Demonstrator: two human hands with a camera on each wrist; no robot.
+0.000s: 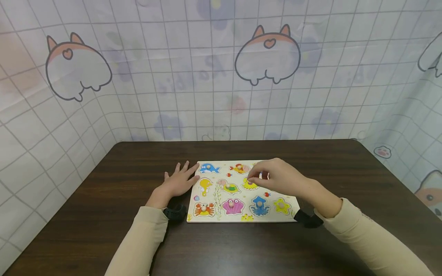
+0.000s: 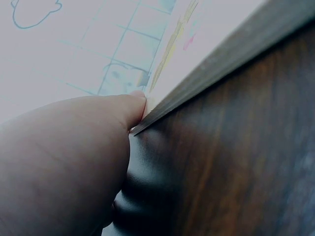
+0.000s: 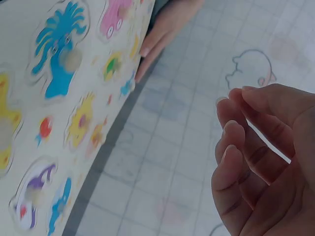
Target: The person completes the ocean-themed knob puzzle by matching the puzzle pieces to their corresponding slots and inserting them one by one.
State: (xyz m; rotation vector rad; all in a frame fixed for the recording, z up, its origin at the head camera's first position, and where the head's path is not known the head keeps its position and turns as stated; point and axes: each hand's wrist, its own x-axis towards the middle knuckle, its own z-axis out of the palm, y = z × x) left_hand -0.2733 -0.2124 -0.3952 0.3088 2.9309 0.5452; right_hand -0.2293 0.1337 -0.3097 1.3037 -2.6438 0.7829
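A wooden sea-animal puzzle board point(image 1: 272, 219) lies flat on the table, its pieces seated with small round knobs. My left hand point(image 1: 178, 183) rests beside its left edge, fingers spread, thumb at the board's side. Over the right part hovers my right hand point(image 1: 283, 176), its fingers curled and thumb and index tips together. Nothing shows between those tips in the right wrist view. In the head view they overlap the yellow fish piece point(image 1: 249, 184). Nearby are a turtle point(image 1: 230, 187), a blue octopus point(image 1: 259, 207) and a starfish point(image 1: 282, 206); the hand hides the board's upper right.
The dark wooden table point(image 1: 221, 249) extends around the board. Behind it and at both sides hangs a white gridded cloth point(image 1: 193, 96) with cartoon prints. Black bands point(image 1: 175, 212) sit at both wrists, the right one close by the board's lower right corner.
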